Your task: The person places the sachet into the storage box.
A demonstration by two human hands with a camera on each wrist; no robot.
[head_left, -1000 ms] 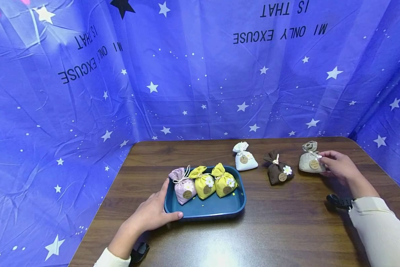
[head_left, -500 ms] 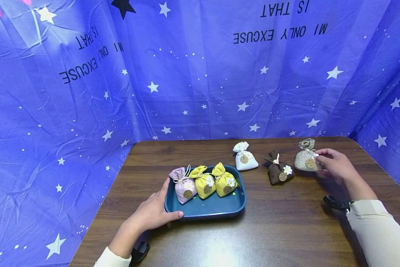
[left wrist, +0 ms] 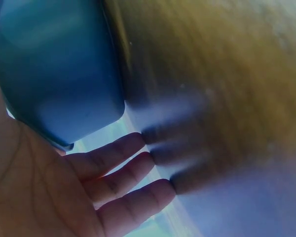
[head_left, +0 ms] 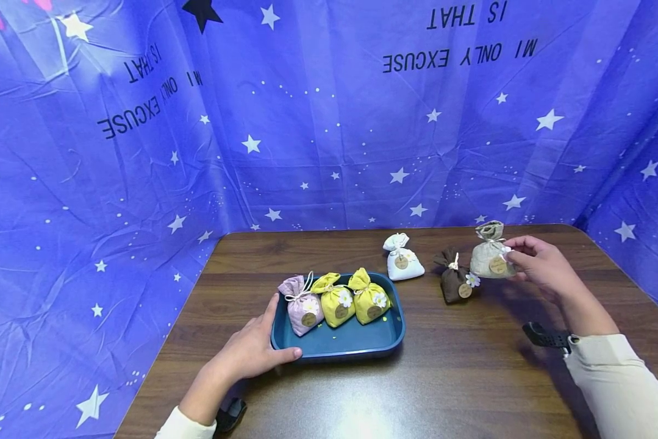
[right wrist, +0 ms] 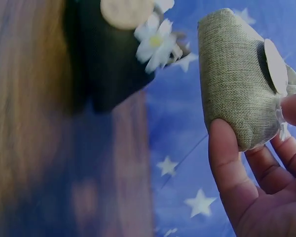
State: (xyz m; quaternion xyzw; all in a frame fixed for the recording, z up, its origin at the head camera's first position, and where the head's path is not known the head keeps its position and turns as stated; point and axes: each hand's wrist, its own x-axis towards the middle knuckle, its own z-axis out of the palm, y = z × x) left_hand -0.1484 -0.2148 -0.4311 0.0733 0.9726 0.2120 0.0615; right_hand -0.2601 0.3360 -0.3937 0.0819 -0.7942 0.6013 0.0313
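Note:
My right hand [head_left: 548, 271] pinches a beige linen sachet bag [head_left: 489, 259] by its side, thumb near the round tag. In the right wrist view the linen sachet [right wrist: 234, 74] is raised off the table, with fingers curled against its base. A brown sachet [head_left: 454, 285] with a white flower stands just left of it, partly overlapped in the head view. My left hand [head_left: 250, 347] rests against the left end of a blue tray [head_left: 339, 352], thumb at the near rim. From the left wrist, straight fingers show beside the tray wall [left wrist: 64, 74].
Inside the tray, a lilac sachet [head_left: 301, 308] and two yellow sachets, one left [head_left: 334, 305] and one right [head_left: 368, 302], stand along the back. A white sachet [head_left: 402, 263] sits behind the tray's right side. A blue star-printed curtain [head_left: 329, 152] encloses the wooden table [head_left: 460, 378].
Over the last second my right hand has lifted the beige sachet and carried it leftward, toward the brown one. The left hand and tray have stayed put.

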